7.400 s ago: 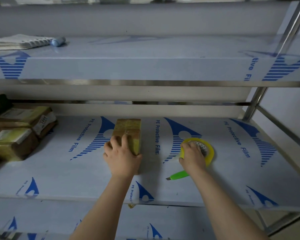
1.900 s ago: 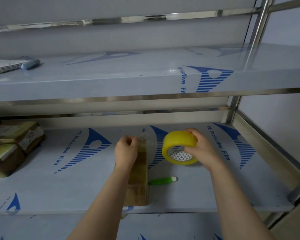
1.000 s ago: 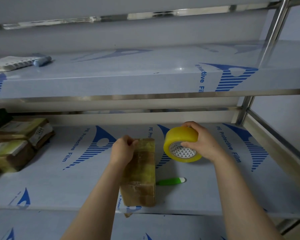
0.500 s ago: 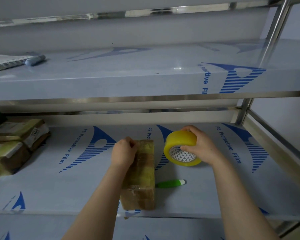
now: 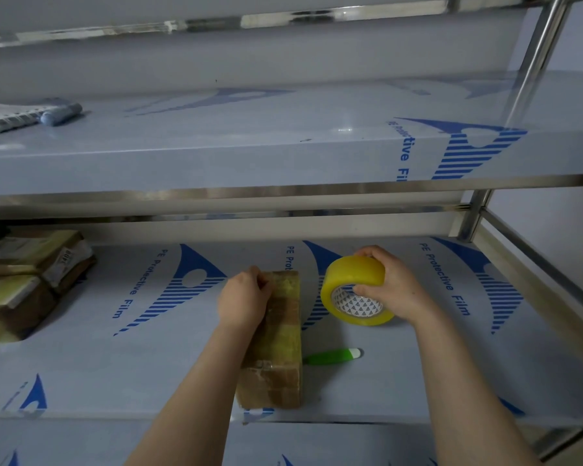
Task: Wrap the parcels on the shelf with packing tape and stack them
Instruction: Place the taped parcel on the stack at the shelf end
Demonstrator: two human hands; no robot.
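Observation:
A brown parcel [image 5: 278, 344] lies lengthwise on the middle shelf [image 5: 122, 364], its near end at the front edge. My left hand [image 5: 244, 302] rests on the parcel's far left corner with curled fingers pinching at its top edge. My right hand [image 5: 392, 285] grips a yellow roll of packing tape [image 5: 354, 290], held tilted just above the shelf to the right of the parcel. Whether a strip of tape runs from roll to parcel is not visible.
A green cutter [image 5: 332, 357] lies on the shelf right of the parcel. Several taped parcels [image 5: 27, 277] are piled at the left end. The upper shelf [image 5: 249, 156] holds a notepad [image 5: 4, 117] and a blue marker [image 5: 60, 112]. A steel post [image 5: 475, 213] stands at the right.
Over seven seconds my right hand lifted the tape roll off the shelf and the parcel was laid lengthwise. In the last second both hands barely moved.

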